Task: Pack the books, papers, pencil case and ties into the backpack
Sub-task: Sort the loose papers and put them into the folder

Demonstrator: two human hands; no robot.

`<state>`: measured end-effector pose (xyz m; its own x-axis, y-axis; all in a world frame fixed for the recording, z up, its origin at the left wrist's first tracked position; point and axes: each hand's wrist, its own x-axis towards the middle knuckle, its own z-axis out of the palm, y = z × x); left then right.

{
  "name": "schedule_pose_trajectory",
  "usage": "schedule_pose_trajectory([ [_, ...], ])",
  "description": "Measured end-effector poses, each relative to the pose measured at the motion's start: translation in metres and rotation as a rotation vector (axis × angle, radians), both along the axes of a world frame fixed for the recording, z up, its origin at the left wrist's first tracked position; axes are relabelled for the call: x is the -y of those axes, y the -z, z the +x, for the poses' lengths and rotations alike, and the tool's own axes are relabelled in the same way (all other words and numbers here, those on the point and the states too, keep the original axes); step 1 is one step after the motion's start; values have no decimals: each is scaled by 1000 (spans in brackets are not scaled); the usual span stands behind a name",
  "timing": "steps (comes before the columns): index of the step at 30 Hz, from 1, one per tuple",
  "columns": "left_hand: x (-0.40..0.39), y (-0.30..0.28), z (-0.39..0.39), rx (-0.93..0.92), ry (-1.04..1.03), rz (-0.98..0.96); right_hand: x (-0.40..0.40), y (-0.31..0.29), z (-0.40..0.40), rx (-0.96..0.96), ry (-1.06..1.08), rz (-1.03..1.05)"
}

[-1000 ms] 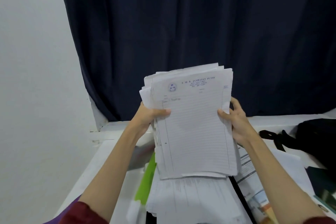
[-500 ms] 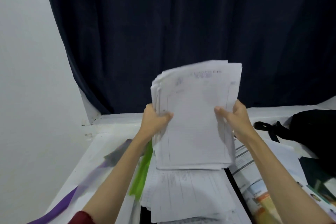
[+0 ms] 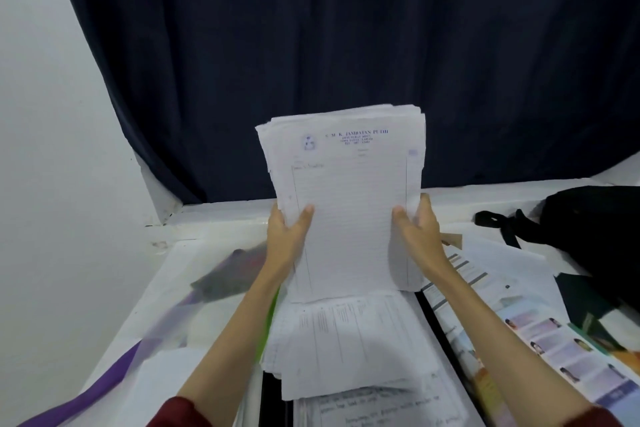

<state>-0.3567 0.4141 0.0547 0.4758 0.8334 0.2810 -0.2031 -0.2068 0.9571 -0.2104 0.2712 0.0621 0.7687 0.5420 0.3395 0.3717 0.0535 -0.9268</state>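
Closest to the camera, a handwritten sheet (image 3: pixel 381 409) is lying at the bottom edge, with more loose papers (image 3: pixel 346 340) piled on the white table (image 3: pixel 180 288) just past it. A purple tie (image 3: pixel 97 388) is trailing off to the left, and open books (image 3: pixel 540 333) are sitting on the right. Above that pile, the left hand (image 3: pixel 285 239) and right hand (image 3: pixel 420 236) are both gripping a thick paper stack (image 3: pixel 349 204) by its side edges, thumbs on the front, holding it upright. The black backpack (image 3: pixel 599 225) is lying far right, in front of the dark curtain (image 3: pixel 346 45).
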Motion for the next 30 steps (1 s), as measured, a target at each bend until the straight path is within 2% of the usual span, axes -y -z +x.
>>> schedule_pose_trajectory([
  [3, 6, -19, 2, -68, -92, 139, -3, -15, -10, 194, 112, -33],
  [6, 2, -34, -6, -228, -59, 108, 0, -23, -7, 255, 173, -168],
  [10, -4, 0, -17, -700, 97, -80, -1, 8, -2, 64, 66, -498],
  [12, -2, 32, -17, -1023, 115, 2, -1, 41, -1, 55, 34, -713],
  [13, 0, 45, -17, -1124, 74, 41, 0, 55, 1, 35, 40, -778],
  [14, 4, 52, -17, -1139, 20, 46, 2, 65, 3, -9, 53, -797],
  [19, 12, 52, -12, -782, -73, -43, 5, 80, 12, -158, 105, -711],
  [22, -3, 50, -12, -525, 58, -247, 7, 83, 12, -254, 120, -641],
  [25, 1, 47, -13, -571, 253, -372, 7, 87, 17, -359, 110, -522],
  [27, 12, 39, -11, -580, 281, -300, 9, 88, 19, -413, 94, -480],
  [30, 23, 13, -5, -457, 329, -200, 15, 83, 21, -565, 40, -341],
])
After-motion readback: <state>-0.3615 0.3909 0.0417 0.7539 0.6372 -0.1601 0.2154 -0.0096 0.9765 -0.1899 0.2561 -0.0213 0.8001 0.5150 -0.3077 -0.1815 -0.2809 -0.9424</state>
